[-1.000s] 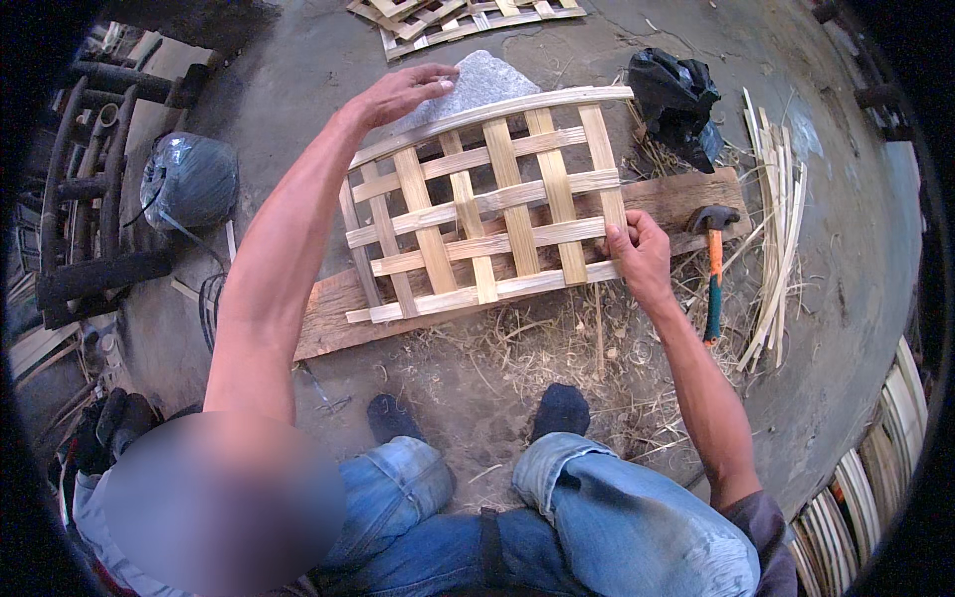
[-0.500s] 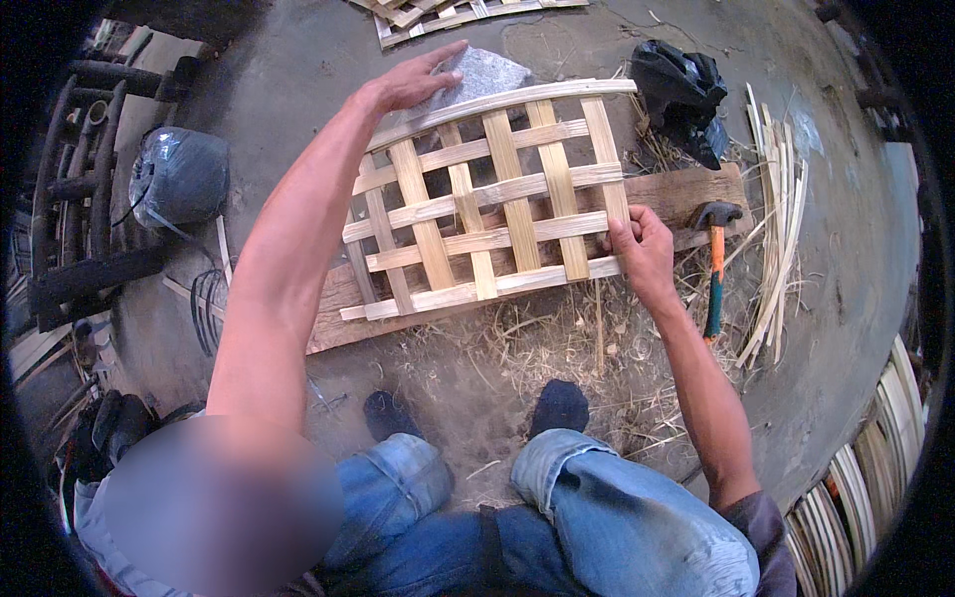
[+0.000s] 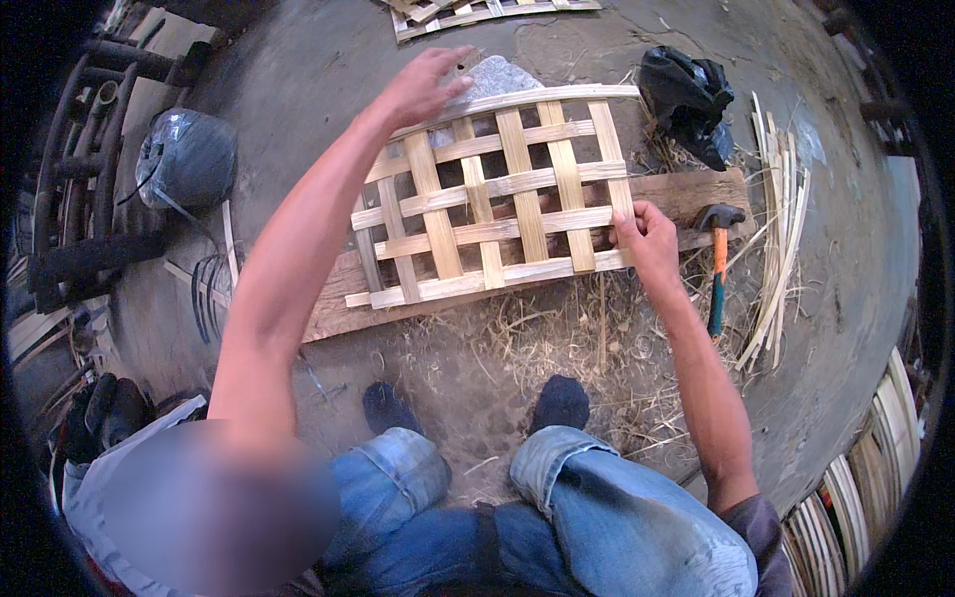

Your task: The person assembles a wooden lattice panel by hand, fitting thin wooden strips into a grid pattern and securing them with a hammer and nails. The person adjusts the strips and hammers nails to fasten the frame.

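Observation:
A lattice panel [image 3: 530, 234] of flat, pale bamboo strips woven with square gaps is propped at a slant over a wooden plank [image 3: 686, 196]. My right hand [image 3: 647, 244] pinches its right edge near the lower corner, thumb on top. At the far left corner, my left hand [image 3: 426, 88] reaches over with fingers stretched forward and thumb apart, beside a grey stone [image 3: 499, 76]. The panel's far edge partly covers that stone. Right of my right hand, a hammer [image 3: 718, 259] with an orange and green handle rests its head on the plank.
Loose thin strips [image 3: 781, 239] lie at the right, near a black plastic bag [image 3: 684, 104]. Shavings [image 3: 557, 333] litter the floor before the plank. A plastic-wrapped bundle [image 3: 186, 159] and dark wooden frame [image 3: 75, 179] stand left. Another woven panel [image 3: 497, 12] lies at the far edge.
The panel's near edge has shifted slightly away from me, with my right hand still gripping it. My left hand stays by the stone, its fingers slightly changed in pose.

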Available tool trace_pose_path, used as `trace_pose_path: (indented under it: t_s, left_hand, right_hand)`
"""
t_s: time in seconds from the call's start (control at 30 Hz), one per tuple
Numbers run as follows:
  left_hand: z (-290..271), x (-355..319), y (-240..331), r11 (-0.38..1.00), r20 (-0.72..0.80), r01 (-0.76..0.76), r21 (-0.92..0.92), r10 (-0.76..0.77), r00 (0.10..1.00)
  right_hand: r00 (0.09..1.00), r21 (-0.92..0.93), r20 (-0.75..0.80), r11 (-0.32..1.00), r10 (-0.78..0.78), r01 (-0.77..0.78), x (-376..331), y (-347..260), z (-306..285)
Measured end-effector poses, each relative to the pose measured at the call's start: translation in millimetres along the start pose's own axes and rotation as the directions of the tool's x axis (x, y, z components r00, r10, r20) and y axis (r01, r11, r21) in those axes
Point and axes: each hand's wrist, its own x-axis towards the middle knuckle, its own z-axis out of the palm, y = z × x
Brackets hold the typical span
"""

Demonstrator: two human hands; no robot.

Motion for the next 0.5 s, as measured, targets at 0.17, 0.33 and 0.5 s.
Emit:
trace_pose_path:
  t_s: [0.17,0.33,0.5]
  left_hand:
    - [-48.2,-87.5,2.2,0.999,-0.22,-0.003,0.039,0.012,0.975]
    - [-87.0,-230.5,5.3,0.987,-0.17,0.138,0.081,-0.123,0.978]
    - [-49.9,-322.8,10.4,0.957,-0.101,0.289,0.006,-0.287,0.952]
  right_hand:
    - [0.984,-0.379,-0.037,0.914,-0.171,0.145,-5.4,-21.5,-13.4]
    - [0.907,-0.475,-0.088,0.817,-0.413,0.326,-14.7,-17.5,-32.4]
    - [0.926,-0.53,0.122,0.766,-0.356,0.364,-27.1,11.4,-71.3]
